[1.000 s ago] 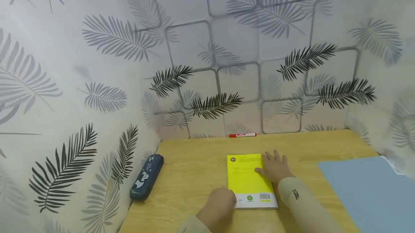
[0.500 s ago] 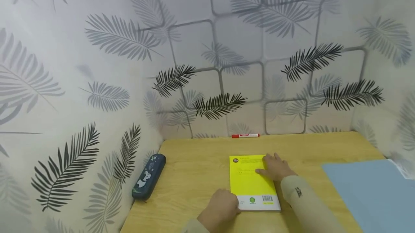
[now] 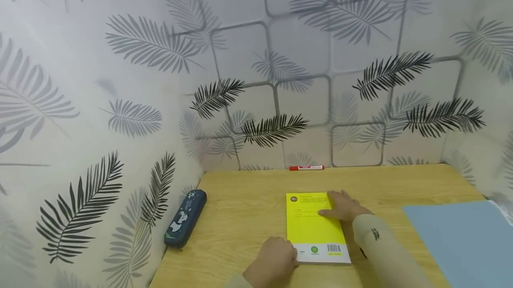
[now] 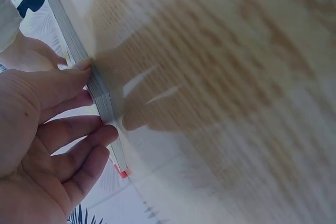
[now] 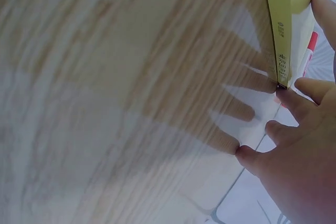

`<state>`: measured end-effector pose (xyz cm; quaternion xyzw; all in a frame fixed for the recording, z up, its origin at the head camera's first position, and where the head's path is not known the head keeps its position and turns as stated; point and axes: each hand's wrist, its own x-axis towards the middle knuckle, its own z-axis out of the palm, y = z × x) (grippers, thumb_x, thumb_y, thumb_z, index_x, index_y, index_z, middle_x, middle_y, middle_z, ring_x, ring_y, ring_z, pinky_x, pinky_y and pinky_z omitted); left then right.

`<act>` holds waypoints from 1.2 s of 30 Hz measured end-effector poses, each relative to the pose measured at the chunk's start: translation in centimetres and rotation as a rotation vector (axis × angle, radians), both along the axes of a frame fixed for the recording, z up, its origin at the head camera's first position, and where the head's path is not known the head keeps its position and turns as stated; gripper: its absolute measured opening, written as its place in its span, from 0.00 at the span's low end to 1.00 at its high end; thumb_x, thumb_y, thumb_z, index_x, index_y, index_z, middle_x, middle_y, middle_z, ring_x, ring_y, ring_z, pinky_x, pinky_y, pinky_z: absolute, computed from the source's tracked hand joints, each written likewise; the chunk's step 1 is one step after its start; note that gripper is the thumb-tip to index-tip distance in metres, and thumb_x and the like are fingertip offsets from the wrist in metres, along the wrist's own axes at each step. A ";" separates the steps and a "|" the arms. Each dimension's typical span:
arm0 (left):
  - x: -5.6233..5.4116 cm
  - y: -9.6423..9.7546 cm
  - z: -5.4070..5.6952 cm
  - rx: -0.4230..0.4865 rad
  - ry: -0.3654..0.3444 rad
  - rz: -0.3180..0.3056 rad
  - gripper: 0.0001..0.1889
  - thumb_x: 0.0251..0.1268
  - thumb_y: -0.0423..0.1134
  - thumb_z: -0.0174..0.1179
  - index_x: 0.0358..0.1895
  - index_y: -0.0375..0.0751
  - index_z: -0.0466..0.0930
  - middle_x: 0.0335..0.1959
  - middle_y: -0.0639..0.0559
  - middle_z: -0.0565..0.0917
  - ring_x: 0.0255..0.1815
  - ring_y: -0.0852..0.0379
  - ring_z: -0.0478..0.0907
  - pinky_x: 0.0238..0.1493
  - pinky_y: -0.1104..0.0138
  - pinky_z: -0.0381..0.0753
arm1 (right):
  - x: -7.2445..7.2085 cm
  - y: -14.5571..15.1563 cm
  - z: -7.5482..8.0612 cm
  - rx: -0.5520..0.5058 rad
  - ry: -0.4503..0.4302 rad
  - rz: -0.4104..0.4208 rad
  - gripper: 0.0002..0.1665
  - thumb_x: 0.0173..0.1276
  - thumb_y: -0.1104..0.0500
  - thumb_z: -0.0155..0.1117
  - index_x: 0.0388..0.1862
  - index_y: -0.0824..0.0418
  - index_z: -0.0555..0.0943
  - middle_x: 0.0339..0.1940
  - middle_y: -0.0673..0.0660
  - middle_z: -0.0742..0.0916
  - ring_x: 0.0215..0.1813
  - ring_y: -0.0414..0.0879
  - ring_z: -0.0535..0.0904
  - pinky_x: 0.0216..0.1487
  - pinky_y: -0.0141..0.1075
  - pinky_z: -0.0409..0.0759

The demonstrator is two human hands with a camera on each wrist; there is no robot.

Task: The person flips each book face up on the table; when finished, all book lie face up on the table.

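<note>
Book point(image 3: 314, 230), a yellow soft-covered rectangle with a white band along its near end, is being supported flat on the middle of the light wood-grained desk point(image 3: 240, 208). A green round emblem point(image 3: 314, 249) and a black-and-white barcode point(image 3: 334, 248) are being displayed on that band. At the near left corner, the pale page edges are being pinched by the left hand point(image 3: 274, 257), its thumb being set against one side and its curled fingers point(image 4: 86, 148) against the other. At the far right corner, the book is being touched by the right hand point(image 3: 344, 208): its fingers are being held loosely spread, not closed, and the thumb is being laid on the cover. Beside these fingers, the lettered yellow spine point(image 5: 281, 24) is being shown. The fingers are being mirrored in the glossy desk. Both forearms are being covered by beige sleeves point(image 3: 390, 252). Beyond the book, a red-and-white marker pen point(image 3: 306, 168) is being carried near the far edge. Well to the left, a dark blue oblong pencil case with a panda print point(image 3: 185, 219) is being borne at a slant. The right side is being partly covered by a flat pale blue sheet point(image 3: 465, 243). Behind, feather-like leaves are being displayed on the pale wall point(image 3: 240, 56).
</note>
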<state>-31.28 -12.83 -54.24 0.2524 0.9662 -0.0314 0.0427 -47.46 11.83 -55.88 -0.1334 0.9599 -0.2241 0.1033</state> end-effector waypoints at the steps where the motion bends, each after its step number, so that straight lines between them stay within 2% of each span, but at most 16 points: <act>1: 0.0 0.1 -0.1 0.000 -0.003 0.003 0.15 0.71 0.54 0.65 0.31 0.51 0.90 0.19 0.61 0.75 0.23 0.62 0.68 0.32 0.70 0.71 | 0.0 0.1 0.0 -0.016 0.003 -0.005 0.60 0.66 0.32 0.67 0.79 0.72 0.59 0.78 0.72 0.64 0.79 0.75 0.48 0.73 0.73 0.46; 6: 0.0 0.1 -0.5 0.019 -0.006 0.020 0.15 0.71 0.54 0.64 0.32 0.49 0.90 0.20 0.61 0.76 0.23 0.62 0.68 0.32 0.70 0.72 | -0.3 0.1 -0.2 -0.075 0.089 -0.010 0.58 0.64 0.37 0.73 0.78 0.72 0.62 0.76 0.73 0.68 0.78 0.74 0.51 0.74 0.70 0.50; 12: 0.3 0.2 -0.2 0.028 0.023 0.014 0.16 0.71 0.54 0.64 0.30 0.47 0.89 0.18 0.60 0.74 0.21 0.61 0.67 0.30 0.69 0.71 | -0.1 0.1 -0.2 -0.154 0.171 -0.069 0.41 0.75 0.49 0.66 0.77 0.68 0.65 0.74 0.72 0.71 0.73 0.73 0.62 0.70 0.70 0.59; 15: 0.5 0.4 -0.1 0.028 0.052 0.008 0.18 0.70 0.55 0.65 0.29 0.46 0.89 0.16 0.59 0.72 0.20 0.60 0.66 0.29 0.69 0.69 | -0.1 0.2 -0.2 -0.242 0.169 -0.110 0.36 0.78 0.54 0.61 0.78 0.66 0.64 0.73 0.71 0.72 0.71 0.70 0.67 0.70 0.67 0.64; 19: 0.7 0.9 -0.1 0.001 0.085 0.015 0.21 0.69 0.59 0.64 0.31 0.45 0.89 0.15 0.59 0.70 0.20 0.60 0.65 0.29 0.69 0.69 | -0.2 0.2 -0.2 -0.366 0.149 -0.161 0.34 0.79 0.58 0.58 0.78 0.67 0.62 0.73 0.72 0.72 0.72 0.69 0.68 0.71 0.64 0.65; 23: 0.8 1.4 0.2 -0.061 0.091 0.047 0.28 0.65 0.67 0.62 0.29 0.44 0.89 0.15 0.58 0.70 0.21 0.58 0.65 0.31 0.67 0.69 | -0.2 0.0 -0.2 -0.421 0.160 -0.210 0.34 0.78 0.58 0.59 0.76 0.70 0.64 0.71 0.73 0.73 0.72 0.69 0.66 0.73 0.63 0.62; 26: 0.9 1.7 0.3 -0.081 0.093 0.075 0.31 0.62 0.72 0.61 0.26 0.44 0.87 0.14 0.57 0.70 0.21 0.57 0.65 0.32 0.66 0.69 | -0.2 -0.3 -0.2 -0.433 0.166 -0.249 0.34 0.79 0.56 0.58 0.76 0.71 0.65 0.70 0.73 0.74 0.70 0.67 0.69 0.72 0.61 0.65; 31: 1.0 2.0 0.1 -0.058 0.109 0.093 0.32 0.60 0.73 0.61 0.26 0.44 0.88 0.16 0.57 0.70 0.23 0.57 0.65 0.35 0.66 0.69 | 0.1 -0.6 0.2 -0.453 0.134 -0.313 0.34 0.80 0.53 0.57 0.77 0.69 0.65 0.68 0.73 0.76 0.62 0.63 0.77 0.66 0.59 0.73; 36: 1.3 2.3 -0.2 0.048 0.083 0.099 0.30 0.59 0.69 0.66 0.27 0.41 0.87 0.19 0.57 0.71 0.27 0.59 0.65 0.34 0.68 0.71 | 0.8 -0.8 1.0 -0.457 0.118 -0.346 0.32 0.81 0.54 0.54 0.75 0.70 0.65 0.72 0.73 0.73 0.68 0.67 0.72 0.70 0.62 0.68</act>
